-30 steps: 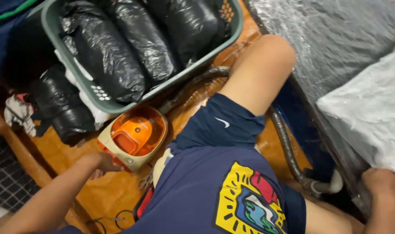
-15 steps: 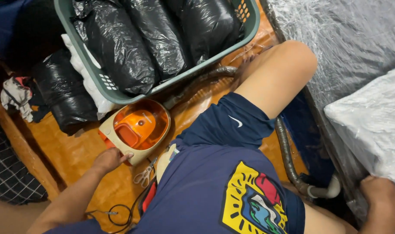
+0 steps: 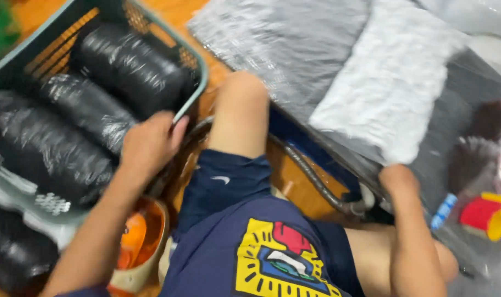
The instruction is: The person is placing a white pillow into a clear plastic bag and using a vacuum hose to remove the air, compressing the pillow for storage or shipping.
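A green laundry basket (image 3: 198, 69) fills the upper left of the frame, packed with black plastic-wrapped bundles (image 3: 132, 66) that lie side by side. Each bundle's long axis runs from upper left toward lower right, roughly in line with the basket's long side.

Your left hand (image 3: 148, 146) rests at the basket's near corner, left of centre. Its fingers are loosely spread and curl over the rim, with the tips pointing toward the upper right. The nearest bundle lies just up and to the left of those fingers, touching or almost touching them; motion blur hides which. This hand is much the nearer of the two to the basket.

Your right hand (image 3: 399, 179) sits right of centre, well apart from the basket. It is closed around the lower edge of a white wrapped package (image 3: 393, 82), fingers together, though the tips are hidden beneath the package. That package lies on a sheet of grey plastic wrap (image 3: 278, 49) that spreads across the upper middle and right.

Your bare knee (image 3: 242, 93) rises between the two hands, above dark blue shorts (image 3: 223, 187). A grey hose (image 3: 311, 176) curves over the orange floor (image 3: 286, 179) beside your leg. At the lower left, below your left forearm, sits an orange and cream round device (image 3: 137, 242). A red and yellow object (image 3: 484, 214) shows at the right edge.
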